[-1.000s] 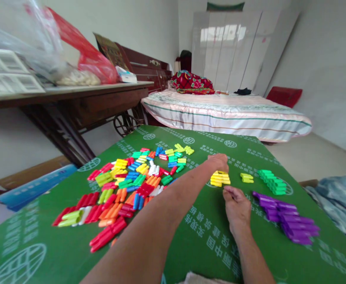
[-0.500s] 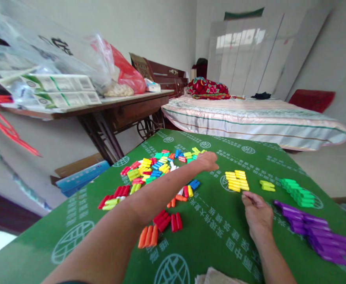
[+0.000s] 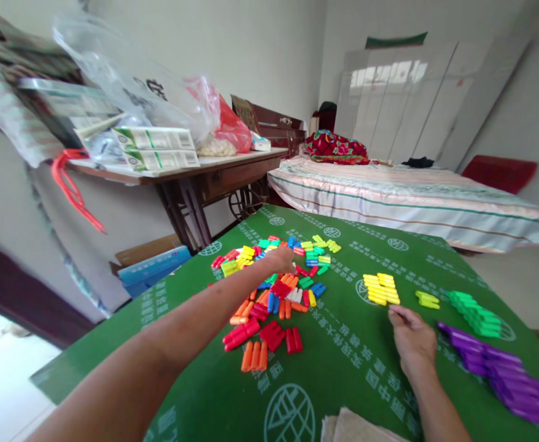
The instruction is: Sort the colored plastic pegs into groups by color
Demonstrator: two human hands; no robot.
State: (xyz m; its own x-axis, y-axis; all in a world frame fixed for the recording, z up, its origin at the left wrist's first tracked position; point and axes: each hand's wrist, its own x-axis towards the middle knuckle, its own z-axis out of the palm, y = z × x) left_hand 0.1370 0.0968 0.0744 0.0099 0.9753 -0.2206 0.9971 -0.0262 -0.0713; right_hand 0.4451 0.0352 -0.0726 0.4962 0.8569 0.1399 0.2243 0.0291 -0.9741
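Mixed-coloured pieces (image 3: 280, 288) are lying scattered on the green board (image 3: 331, 353), the left hand (image 3: 282, 261) hovering among them, its fingertips hidden and its hold unclear. Yellow pieces (image 3: 381, 290) are sitting in rows. Just beside them, the right hand (image 3: 414, 341) is bunching its fingers narrowly; any hold is indistinct. Lime (image 3: 427, 300), green (image 3: 474, 314) and purple pieces (image 3: 500, 371) are following rightward.

Green tabletop (image 3: 334, 368) with pale globe prints, yellow pieces (image 3: 380, 290) clustered, mixed-colour pieces (image 3: 276, 302) scattered left of them, lime pieces (image 3: 427, 300) right of the yellow pieces, green pieces (image 3: 474, 314) and purple pieces (image 3: 504, 371) farther right.
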